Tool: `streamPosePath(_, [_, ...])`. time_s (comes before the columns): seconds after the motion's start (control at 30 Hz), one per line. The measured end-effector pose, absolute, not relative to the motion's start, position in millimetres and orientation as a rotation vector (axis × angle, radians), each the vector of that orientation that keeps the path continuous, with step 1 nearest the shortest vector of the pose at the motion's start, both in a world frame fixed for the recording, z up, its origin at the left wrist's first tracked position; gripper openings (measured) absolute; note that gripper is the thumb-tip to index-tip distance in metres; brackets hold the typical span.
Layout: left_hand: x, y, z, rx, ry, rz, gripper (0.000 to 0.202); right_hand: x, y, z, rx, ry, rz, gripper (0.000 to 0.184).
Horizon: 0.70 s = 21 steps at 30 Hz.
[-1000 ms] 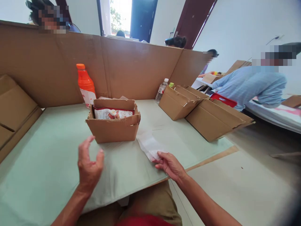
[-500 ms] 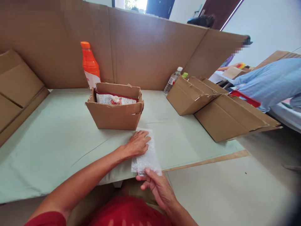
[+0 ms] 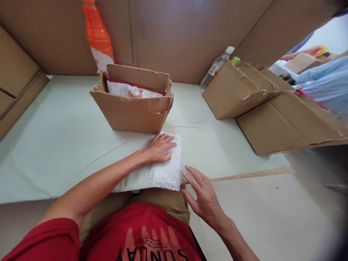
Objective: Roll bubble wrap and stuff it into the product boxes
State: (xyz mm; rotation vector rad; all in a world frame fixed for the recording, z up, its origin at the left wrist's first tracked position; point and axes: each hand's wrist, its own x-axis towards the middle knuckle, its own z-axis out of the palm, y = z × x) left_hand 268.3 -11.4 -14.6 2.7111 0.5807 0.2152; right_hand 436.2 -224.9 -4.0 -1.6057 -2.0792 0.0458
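A clear bubble wrap bag lies flat on the table, its near end hanging slightly over the front edge. My left hand rests on its upper part with the fingers stretched out. To the right of the bag, my right hand hovers apart from it, fingers spread and holding nothing. Just beyond my left hand stands an open cardboard box. Inside the box are white and red printed packets, partly hidden by its front wall.
Behind the box stands an orange bottle. A clear water bottle is beside two tilted cardboard boxes on the right. A cardboard wall runs along the back. Another person's arm shows at far right.
My right hand has let go of the bag's near end and moved right, its fingers opening. The left hand stays on the bag. The view has tilted downward.
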Motion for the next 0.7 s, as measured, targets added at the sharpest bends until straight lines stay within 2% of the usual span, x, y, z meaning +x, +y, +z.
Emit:
streamPosePath(0.1, [267,-11,-14,2.714,0.568,0.188,0.047,424,-214,-15,-1.563,-2.223,-0.002,0.046])
streamPosePath(0.2, [268,-7,-10,2.68,0.566,0.154,0.047,416,-205,-17,-1.538,-2.197,0.036,0.033])
streamPosePath(0.33, [261,-2,-4,2.503,0.542,0.223,0.051,414,-197,-15,-1.566,-1.983,0.311,0.025])
streamPosePath(0.47, [229,-10,3,2.25,0.481,0.408,0.064,414,-189,-10,-1.678,-1.629,0.634,0.025])
streamPosePath(0.63, [191,-46,10,2.066,0.489,0.314,0.086,417,-175,-6,-1.732,-1.356,0.844,0.026])
streamPosePath(0.7, [193,-59,7,2.082,0.562,0.349,0.083,419,-170,-6,-1.725,-1.304,0.897,0.027])
